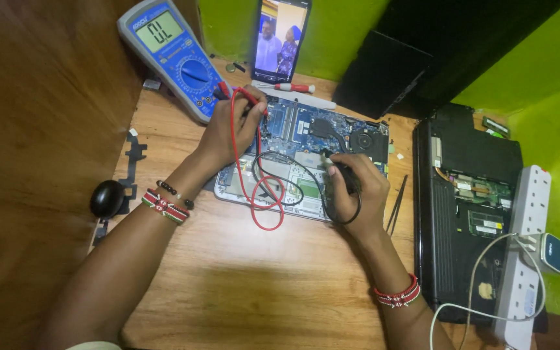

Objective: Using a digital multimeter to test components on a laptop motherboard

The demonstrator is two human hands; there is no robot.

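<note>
An opened laptop base with its blue circuit board (pixel 303 123) exposed lies on the wooden desk (pixel 254 279). My left hand (pixel 231 129) grips the red test probe (pixel 247 98) and presses its tip to the board's upper left. My right hand (pixel 358 188) holds the black test probe (pixel 333 160), tip down near the board's middle. Red lead (pixel 264 207) and black lead (pixel 280 178) loop over the laptop between my hands. A blue digital multimeter (pixel 173 52) leans at the back left, leads plugged in, display lit.
A phone (pixel 281 35) showing a video stands against the green wall. A second opened black laptop (pixel 468 194) lies right, beside a white power strip (pixel 523 259) with a charger. Black tweezers (pixel 396 204), a red-handled screwdriver (pixel 295 87) and a black mouse (pixel 107 198) lie nearby.
</note>
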